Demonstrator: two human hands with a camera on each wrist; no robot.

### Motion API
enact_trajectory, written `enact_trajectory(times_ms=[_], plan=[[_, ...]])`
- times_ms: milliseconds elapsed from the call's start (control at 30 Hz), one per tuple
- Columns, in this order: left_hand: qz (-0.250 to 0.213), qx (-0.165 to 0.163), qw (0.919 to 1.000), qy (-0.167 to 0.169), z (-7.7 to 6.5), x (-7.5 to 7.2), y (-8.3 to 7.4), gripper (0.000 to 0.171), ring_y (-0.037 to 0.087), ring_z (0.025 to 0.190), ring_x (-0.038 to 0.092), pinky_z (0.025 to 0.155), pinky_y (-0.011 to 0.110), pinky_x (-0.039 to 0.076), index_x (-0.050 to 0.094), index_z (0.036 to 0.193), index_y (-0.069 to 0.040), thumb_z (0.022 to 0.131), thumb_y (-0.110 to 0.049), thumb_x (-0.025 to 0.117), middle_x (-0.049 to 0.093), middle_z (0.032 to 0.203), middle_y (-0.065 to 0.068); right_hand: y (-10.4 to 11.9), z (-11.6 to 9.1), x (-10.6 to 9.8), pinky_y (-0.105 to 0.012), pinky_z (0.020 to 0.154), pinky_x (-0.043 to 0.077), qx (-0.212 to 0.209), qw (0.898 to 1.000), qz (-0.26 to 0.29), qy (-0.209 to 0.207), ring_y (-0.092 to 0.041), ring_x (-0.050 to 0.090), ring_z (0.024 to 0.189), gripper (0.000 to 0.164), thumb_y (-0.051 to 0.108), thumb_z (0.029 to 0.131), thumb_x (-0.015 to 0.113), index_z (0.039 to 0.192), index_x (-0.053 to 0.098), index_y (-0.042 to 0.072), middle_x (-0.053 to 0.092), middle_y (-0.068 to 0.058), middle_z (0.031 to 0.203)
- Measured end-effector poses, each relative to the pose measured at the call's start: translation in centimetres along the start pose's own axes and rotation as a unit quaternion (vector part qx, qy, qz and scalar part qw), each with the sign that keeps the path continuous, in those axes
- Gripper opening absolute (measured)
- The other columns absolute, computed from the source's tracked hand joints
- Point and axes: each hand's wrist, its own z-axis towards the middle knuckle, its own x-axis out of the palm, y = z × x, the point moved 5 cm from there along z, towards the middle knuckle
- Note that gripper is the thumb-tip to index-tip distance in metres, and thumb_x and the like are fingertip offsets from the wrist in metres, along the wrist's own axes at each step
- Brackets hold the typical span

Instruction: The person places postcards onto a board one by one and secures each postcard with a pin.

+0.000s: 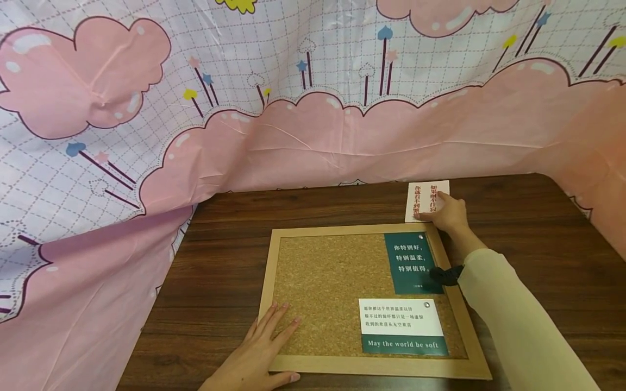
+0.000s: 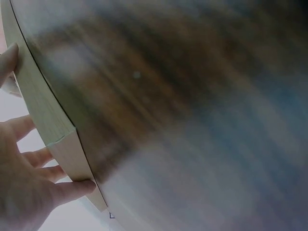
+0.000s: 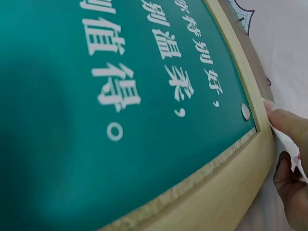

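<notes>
A cork board (image 1: 323, 282) in a pale wooden frame lies flat on the table. My left hand (image 1: 259, 347) rests on its lower left corner, fingers spread straight over the cork and thumb at the front edge; the left wrist view shows the same hand (image 2: 29, 178) along the frame. Beyond the board's far right corner, my right hand (image 1: 449, 213) pinches a white card (image 1: 424, 195) with red characters between thumb and fingers. From the right wrist, the hand (image 3: 291, 149) shows at the frame's corner, mostly cut off, with the card partly hidden.
Pinned at the board's upper right is a green card (image 1: 411, 263) with white writing. Below it hangs a white and green card (image 1: 402, 320), also pinned. Dark wooden table (image 1: 220, 271) surrounds the board, and a pink patterned cloth (image 1: 303, 146) rises behind.
</notes>
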Motion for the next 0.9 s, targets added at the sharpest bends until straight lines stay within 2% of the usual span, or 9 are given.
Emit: enact_trajectory(times_ms=[133,233,333,467,767,900], plan=[[0.003,0.005,1.0,-0.007,0.0,0.0,0.0,0.088,0.044,0.144,0.021,0.1,0.065,0.039,0.03,0.153,-0.017,0.085,-0.064,0.059,0.022,0.159,0.019,-0.2,-0.1,0.0,-0.063,0.112,0.025,0.006,1.0,0.009,0.018,-0.057,0.022,0.137,0.096,0.037,0.084,0.074,0.152,0.02,-0.003,0.025,-0.039,0.148],[0.013,0.009,0.9998,-0.014,0.0,0.0,-0.1,0.087,0.044,0.143,0.023,0.101,0.064,0.039,0.032,0.153,-0.017,0.085,-0.065,0.059,0.024,0.158,0.019,-0.2,-0.2,0.0,-0.064,0.111,0.025,0.009,0.999,0.022,0.028,-0.057,0.023,0.137,0.097,0.038,0.084,0.073,0.154,0.017,0.001,0.022,-0.038,0.15],[0.023,0.013,0.9994,-0.021,-0.1,0.0,-0.1,0.088,0.044,0.143,0.024,0.103,0.062,0.038,0.033,0.152,-0.016,0.084,-0.065,0.059,0.025,0.158,0.018,-0.1,-0.3,0.0,-0.064,0.111,0.026,0.004,0.999,0.033,0.038,-0.057,0.022,0.138,0.099,0.038,0.084,0.073,0.154,0.014,0.002,0.019,-0.038,0.151],[0.014,0.007,0.9998,-0.015,-0.1,-0.1,-0.1,0.089,0.044,0.143,0.023,0.106,0.061,0.034,0.032,0.152,-0.017,0.083,-0.065,0.06,0.023,0.159,0.016,0.2,-0.6,0.0,-0.063,0.111,0.026,0.001,0.998,0.047,0.046,-0.056,0.021,0.139,0.1,0.036,0.084,0.074,0.154,0.011,0.002,0.016,-0.038,0.152],[0.031,0.017,0.999,-0.029,0.0,-0.3,-0.2,0.087,0.043,0.142,0.027,0.106,0.059,0.036,0.037,0.15,-0.016,0.083,-0.065,0.061,0.028,0.157,0.018,1.2,-1.3,-0.4,-0.063,0.11,0.027,-0.018,0.997,0.067,0.025,-0.054,0.026,0.138,0.098,0.033,0.085,0.074,0.156,0.011,0.007,0.02,-0.036,0.152],[0.02,0.011,0.9995,-0.023,-0.1,-0.3,-0.1,0.087,0.043,0.143,0.025,0.106,0.06,0.035,0.035,0.151,-0.017,0.083,-0.065,0.06,0.026,0.158,0.017,1.5,-1.6,-0.4,-0.06,0.111,0.029,-0.024,0.996,0.085,0.011,-0.051,0.031,0.137,0.101,0.033,0.084,0.075,0.156,0.008,0.008,0.023,-0.036,0.152]])
